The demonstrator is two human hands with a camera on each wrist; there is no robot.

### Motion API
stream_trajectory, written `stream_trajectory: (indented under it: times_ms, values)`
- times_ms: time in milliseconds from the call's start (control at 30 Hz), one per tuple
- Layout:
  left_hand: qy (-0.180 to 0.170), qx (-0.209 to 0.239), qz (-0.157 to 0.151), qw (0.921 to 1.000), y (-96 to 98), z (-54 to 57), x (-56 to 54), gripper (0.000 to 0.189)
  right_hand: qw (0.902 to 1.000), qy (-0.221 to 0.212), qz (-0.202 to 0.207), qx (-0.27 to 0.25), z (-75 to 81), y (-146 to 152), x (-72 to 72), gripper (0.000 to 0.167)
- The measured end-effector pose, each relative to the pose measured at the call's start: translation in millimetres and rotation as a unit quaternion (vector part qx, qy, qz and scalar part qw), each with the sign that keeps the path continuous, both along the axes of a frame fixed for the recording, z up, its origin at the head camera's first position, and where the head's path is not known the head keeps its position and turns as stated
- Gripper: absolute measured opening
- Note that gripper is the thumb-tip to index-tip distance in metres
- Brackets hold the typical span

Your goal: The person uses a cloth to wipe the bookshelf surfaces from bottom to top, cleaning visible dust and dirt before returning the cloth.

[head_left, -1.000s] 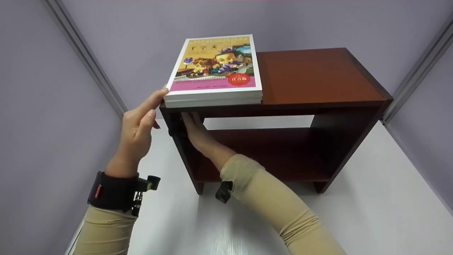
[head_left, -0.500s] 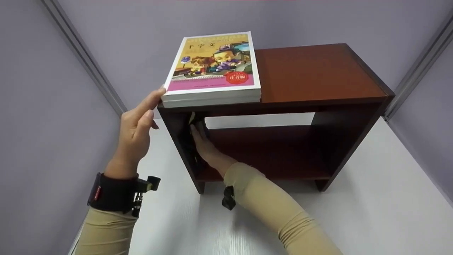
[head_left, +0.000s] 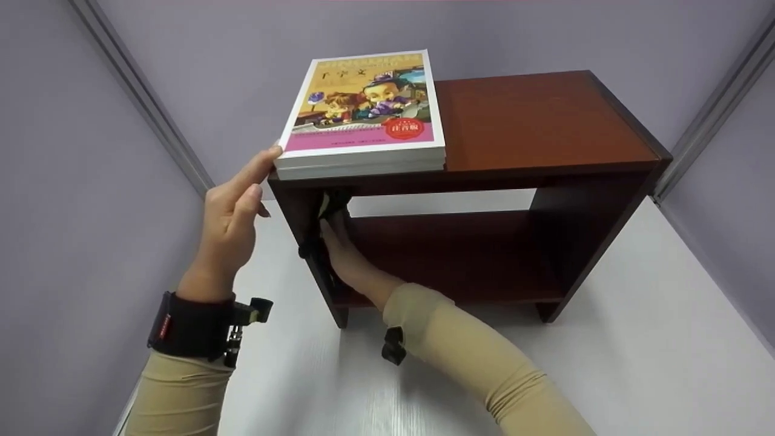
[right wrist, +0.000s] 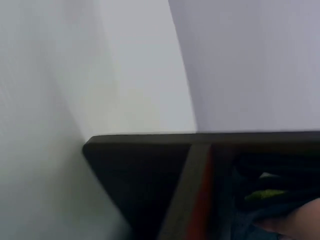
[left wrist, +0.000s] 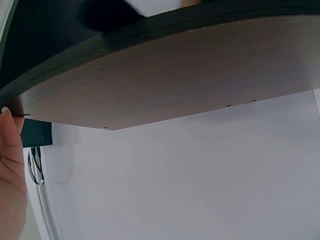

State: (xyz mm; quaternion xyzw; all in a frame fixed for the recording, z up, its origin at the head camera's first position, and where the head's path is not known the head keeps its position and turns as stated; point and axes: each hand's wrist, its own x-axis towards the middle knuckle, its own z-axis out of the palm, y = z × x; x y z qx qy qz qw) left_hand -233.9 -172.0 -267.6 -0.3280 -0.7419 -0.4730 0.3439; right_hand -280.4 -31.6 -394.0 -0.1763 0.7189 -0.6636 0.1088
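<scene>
My left hand (head_left: 229, 224) has its index fingertip at the near left corner of a small stack of books (head_left: 363, 103), whose top one has a yellow and pink cartoon cover. The stack lies on the left part of a reddish-brown wooden shelf unit (head_left: 539, 121). Inside the unit, against its left side panel, my right hand (head_left: 348, 257) lies with extended fingers on a dark, layered, soft-looking item with a yellow-green patch (right wrist: 265, 194). Most of that item is in shadow or behind the hand. A black piece (head_left: 309, 248) shows across the panel's front edge.
The unit's lower board (head_left: 448, 260) spans between two side panels, with a gap at the back. White flooring (head_left: 629, 315) surrounds it. Grey-lilac walls (head_left: 545, 36) stand behind and on both sides.
My right hand has shifted lower inside the shelf, and the item's yellow-green patch has come into view above its fingers. The left hand stays at the book corner.
</scene>
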Motion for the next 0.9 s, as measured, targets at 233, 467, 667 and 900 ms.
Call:
stream_trajectory:
  times_ms: [233,467,667,900]
  values:
    - [-0.005,-0.003,0.001,1.0000,-1.2,-0.1,-1.1,0.041,0.9948,0.102,-0.004,-0.012,35.7,-5.9,23.2,0.064]
    - [0.006,-0.002,-0.003,1.0000,-0.8,-0.8,-1.7,0.041,0.9719,0.231,-0.023,-0.038,67.1,-10.0,31.8,0.054]
    - [0.013,0.003,-0.016,0.9998,-0.4,-0.1,-1.2,0.041,0.9693,0.242,-0.025,-0.038,82.0,-11.2,32.5,0.021]
    - [0.016,0.009,-0.018,0.9997,1.0,-0.9,-2.4,0.042,0.9863,0.159,-0.029,-0.034,82.8,-10.3,34.1,0.051]
